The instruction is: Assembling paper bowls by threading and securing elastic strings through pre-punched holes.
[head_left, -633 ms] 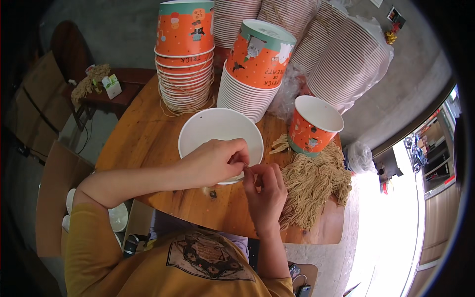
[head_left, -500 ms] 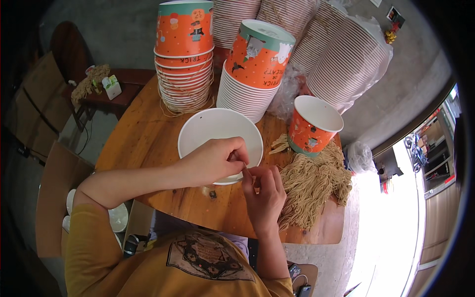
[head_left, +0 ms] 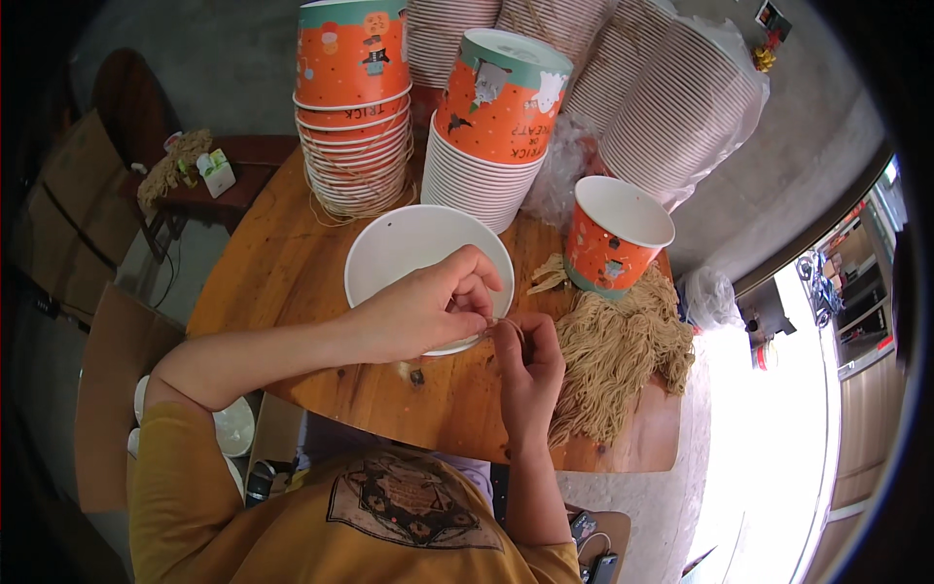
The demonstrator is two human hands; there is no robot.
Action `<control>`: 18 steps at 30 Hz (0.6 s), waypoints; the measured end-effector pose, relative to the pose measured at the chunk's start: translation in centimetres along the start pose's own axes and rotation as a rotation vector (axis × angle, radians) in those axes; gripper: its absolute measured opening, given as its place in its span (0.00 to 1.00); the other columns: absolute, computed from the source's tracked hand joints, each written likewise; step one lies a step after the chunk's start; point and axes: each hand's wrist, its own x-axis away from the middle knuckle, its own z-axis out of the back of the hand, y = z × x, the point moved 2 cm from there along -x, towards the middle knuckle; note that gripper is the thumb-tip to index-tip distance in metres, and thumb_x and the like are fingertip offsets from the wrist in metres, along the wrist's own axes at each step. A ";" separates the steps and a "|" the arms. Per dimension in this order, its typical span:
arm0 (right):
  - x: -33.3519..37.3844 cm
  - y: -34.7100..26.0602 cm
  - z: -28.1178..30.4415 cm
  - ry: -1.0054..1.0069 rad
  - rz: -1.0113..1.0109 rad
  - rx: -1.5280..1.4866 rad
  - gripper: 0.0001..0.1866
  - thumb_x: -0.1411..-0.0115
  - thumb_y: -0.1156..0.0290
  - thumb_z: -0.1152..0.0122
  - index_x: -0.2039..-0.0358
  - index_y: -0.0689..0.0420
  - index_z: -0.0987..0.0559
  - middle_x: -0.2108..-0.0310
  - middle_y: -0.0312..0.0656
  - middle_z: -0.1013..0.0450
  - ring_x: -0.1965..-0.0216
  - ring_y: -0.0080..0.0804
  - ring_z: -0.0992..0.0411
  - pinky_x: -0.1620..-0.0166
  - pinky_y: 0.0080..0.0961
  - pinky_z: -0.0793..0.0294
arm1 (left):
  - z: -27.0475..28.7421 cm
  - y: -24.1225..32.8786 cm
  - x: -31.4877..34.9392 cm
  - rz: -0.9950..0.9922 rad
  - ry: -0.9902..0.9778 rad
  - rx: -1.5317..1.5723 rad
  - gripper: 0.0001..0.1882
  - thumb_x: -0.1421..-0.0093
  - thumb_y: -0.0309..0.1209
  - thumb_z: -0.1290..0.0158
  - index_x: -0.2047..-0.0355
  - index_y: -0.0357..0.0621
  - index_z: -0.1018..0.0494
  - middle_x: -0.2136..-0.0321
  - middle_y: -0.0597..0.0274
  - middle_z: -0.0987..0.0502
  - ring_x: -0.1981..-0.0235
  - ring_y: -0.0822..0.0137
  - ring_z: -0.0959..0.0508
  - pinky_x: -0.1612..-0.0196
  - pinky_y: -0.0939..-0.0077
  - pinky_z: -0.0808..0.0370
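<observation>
A paper bucket (head_left: 384, 255) with a white inside stands in front of me, and a small dark hole shows near its far rim. Across its near side reaches my left hand (head_left: 438, 304), thumb and fingers pinched at the near right rim. My right hand (head_left: 530, 375) is closed just outside that rim, its fingertips almost meeting the left ones. Between the two hands runs a thin tan string (head_left: 504, 321), curving over the right fingers; its ends are hidden. To the right, a heap of cut tan strings (head_left: 618, 360) lies on the wooden table (head_left: 282, 282).
An orange bucket (head_left: 620, 234) stands upright on the string heap. Behind are a string-draped bucket stack (head_left: 352, 107), an upside-down stack (head_left: 496, 117) and plastic-wrapped stacks (head_left: 671, 107). An open cardboard box (head_left: 122, 389) sits at left, a bench (head_left: 258, 161) beyond it.
My left fingers have loosened and lifted slightly. The right hand has turned a little, and more of the string now shows between the hands. The view has shifted slightly.
</observation>
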 end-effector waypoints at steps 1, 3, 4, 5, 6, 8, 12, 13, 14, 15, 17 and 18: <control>0.0 -0.1 -0.1 0.000 -0.041 -0.085 0.07 0.42 0.77 0.36 0.65 0.58 0.27 0.76 0.32 0.33 0.76 0.13 0.38 0.73 0.12 0.39 | 0.0 0.0 0.0 -0.017 -0.002 -0.017 0.16 0.38 0.21 0.48 0.52 0.41 0.40 0.65 0.64 0.26 0.63 0.77 0.28 0.58 0.81 0.32; 0.2 0.2 0.3 0.031 0.018 0.038 0.08 0.43 0.77 0.36 0.65 0.58 0.27 0.75 0.33 0.32 0.77 0.15 0.37 0.74 0.13 0.37 | 0.0 0.0 -0.1 -0.009 -0.002 -0.022 0.17 0.38 0.22 0.48 0.51 0.41 0.40 0.65 0.63 0.26 0.62 0.76 0.28 0.58 0.80 0.32; 0.3 0.2 0.4 0.060 0.076 0.162 0.09 0.43 0.77 0.36 0.64 0.58 0.26 0.74 0.34 0.31 0.78 0.16 0.36 0.75 0.14 0.36 | 0.0 0.0 -0.1 -0.001 -0.001 -0.027 0.17 0.38 0.22 0.48 0.51 0.41 0.40 0.65 0.63 0.25 0.62 0.76 0.28 0.58 0.80 0.32; 0.2 0.1 0.5 0.061 0.075 0.162 0.09 0.43 0.77 0.36 0.64 0.58 0.26 0.74 0.34 0.31 0.78 0.16 0.36 0.75 0.14 0.36 | -0.1 0.2 -0.2 0.000 -0.003 -0.026 0.17 0.38 0.22 0.48 0.51 0.41 0.40 0.65 0.63 0.25 0.62 0.76 0.28 0.58 0.80 0.32; 0.3 -0.5 0.5 0.099 0.235 0.334 0.10 0.44 0.77 0.35 0.63 0.57 0.25 0.73 0.35 0.30 0.78 0.19 0.35 0.76 0.17 0.34 | -0.2 0.4 -0.3 0.037 0.001 -0.033 0.17 0.37 0.22 0.48 0.51 0.41 0.40 0.65 0.63 0.25 0.62 0.76 0.28 0.57 0.79 0.32; 0.4 -1.1 0.7 0.136 0.396 0.506 0.11 0.45 0.77 0.34 0.62 0.55 0.24 0.73 0.36 0.30 0.79 0.22 0.34 0.77 0.20 0.32 | -0.3 0.4 -0.2 0.075 0.005 -0.040 0.17 0.37 0.22 0.48 0.51 0.41 0.40 0.65 0.63 0.25 0.62 0.76 0.27 0.57 0.79 0.32; 0.5 -1.4 0.9 0.084 0.530 0.646 0.13 0.48 0.78 0.33 0.62 0.51 0.21 0.72 0.38 0.31 0.79 0.28 0.32 0.77 0.26 0.29 | -0.5 0.5 -0.3 -0.045 0.012 -0.122 0.17 0.38 0.22 0.48 0.51 0.41 0.40 0.65 0.63 0.25 0.63 0.75 0.27 0.58 0.78 0.31; 0.5 -1.3 1.0 0.075 0.535 0.670 0.13 0.48 0.79 0.33 0.62 0.50 0.21 0.73 0.37 0.32 0.79 0.29 0.32 0.77 0.26 0.29 | -0.5 0.6 -0.4 -0.041 0.016 -0.142 0.17 0.38 0.22 0.48 0.51 0.41 0.40 0.66 0.63 0.26 0.64 0.75 0.27 0.58 0.78 0.30; 0.5 -1.3 0.9 0.075 0.534 0.670 0.13 0.48 0.79 0.33 0.62 0.50 0.21 0.73 0.37 0.32 0.79 0.29 0.32 0.77 0.26 0.29 | -0.6 0.7 -0.3 -0.040 0.015 -0.142 0.17 0.38 0.22 0.48 0.51 0.41 0.40 0.66 0.63 0.26 0.64 0.75 0.27 0.58 0.78 0.30; 0.5 -1.3 0.8 0.071 0.498 0.625 0.13 0.48 0.79 0.33 0.63 0.50 0.21 0.73 0.37 0.32 0.78 0.29 0.32 0.77 0.26 0.30 | -0.7 0.8 -0.3 -0.035 0.008 -0.142 0.18 0.38 0.22 0.48 0.51 0.41 0.40 0.67 0.64 0.27 0.65 0.74 0.27 0.60 0.77 0.30; 0.5 -1.2 0.7 0.068 0.461 0.580 0.12 0.48 0.80 0.34 0.63 0.51 0.21 0.74 0.37 0.32 0.78 0.29 0.32 0.77 0.26 0.30 | -0.8 0.9 -0.2 -0.029 0.000 -0.143 0.18 0.38 0.22 0.48 0.50 0.41 0.40 0.67 0.64 0.28 0.66 0.74 0.28 0.61 0.77 0.30; 0.4 -1.1 0.6 0.056 0.456 0.538 0.12 0.47 0.80 0.34 0.63 0.52 0.21 0.74 0.37 0.32 0.78 0.28 0.32 0.77 0.25 0.30 | -0.8 0.9 -0.1 -0.039 -0.011 -0.200 0.18 0.39 0.22 0.48 0.50 0.41 0.40 0.68 0.64 0.29 0.67 0.73 0.28 0.61 0.77 0.29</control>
